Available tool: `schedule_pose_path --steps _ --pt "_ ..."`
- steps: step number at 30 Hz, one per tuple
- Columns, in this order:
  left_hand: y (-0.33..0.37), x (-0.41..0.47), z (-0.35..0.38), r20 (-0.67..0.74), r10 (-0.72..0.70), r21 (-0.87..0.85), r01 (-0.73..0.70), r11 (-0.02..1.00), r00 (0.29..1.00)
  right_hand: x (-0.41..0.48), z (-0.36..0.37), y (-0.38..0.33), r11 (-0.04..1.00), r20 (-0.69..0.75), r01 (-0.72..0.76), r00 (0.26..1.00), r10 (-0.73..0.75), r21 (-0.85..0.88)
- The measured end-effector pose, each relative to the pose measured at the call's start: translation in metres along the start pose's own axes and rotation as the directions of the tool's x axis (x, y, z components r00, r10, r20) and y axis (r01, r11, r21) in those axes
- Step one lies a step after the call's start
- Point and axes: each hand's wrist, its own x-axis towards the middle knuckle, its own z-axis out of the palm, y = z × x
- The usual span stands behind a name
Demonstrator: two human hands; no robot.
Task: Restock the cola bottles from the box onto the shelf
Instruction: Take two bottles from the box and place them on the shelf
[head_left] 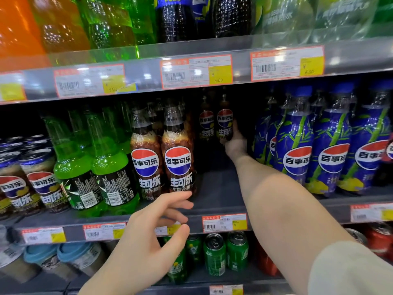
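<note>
You face a grey metal store shelf with red-edged price tags along its front lip. Green bottles stand to the left and blue bamboo-print cola bottles to the right. Large soda bottles stand on the tier above, and green cans on the tier below.

Your right hand reaches deep into the dark gap in the middle of the shelf. Its fingers are wrapped around the lower body of a cola bottle. That bottle stands upright at the back, long axis vertical, cap up, label facing you, just beside a second back-row bottle.

Two front cola bottles stand upright at the gap's left edge. Your left hand hovers at the shelf lip just below them, fingers loosely spread and holding nothing. You cannot tell whether the forefinger touches the nearer bottle's base.
</note>
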Motion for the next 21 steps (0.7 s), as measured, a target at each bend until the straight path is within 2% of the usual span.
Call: schedule_pose_path --steps 5,8,16,21 --pt "-0.004 0.005 0.000 -0.027 0.030 0.010 -0.029 1.000 0.999 0.008 0.001 -0.005 1.000 0.027 -0.006 1.000 0.006 -0.009" --pt "-0.008 0.004 0.000 -0.061 0.033 0.008 -0.033 0.999 0.998 0.010 0.001 -0.004 0.997 0.047 -0.017 0.999 0.021 -0.081" --pt "-0.006 0.002 -0.005 -0.046 0.001 0.048 0.001 0.999 0.999 0.004 -0.002 -0.012 0.989 0.041 -0.038 0.998 0.045 -0.143" --pt "0.004 0.009 -0.016 -0.021 -0.027 0.110 0.030 0.994 0.999 -0.005 -0.009 -0.026 0.940 0.047 -0.114 0.990 0.136 -0.320"
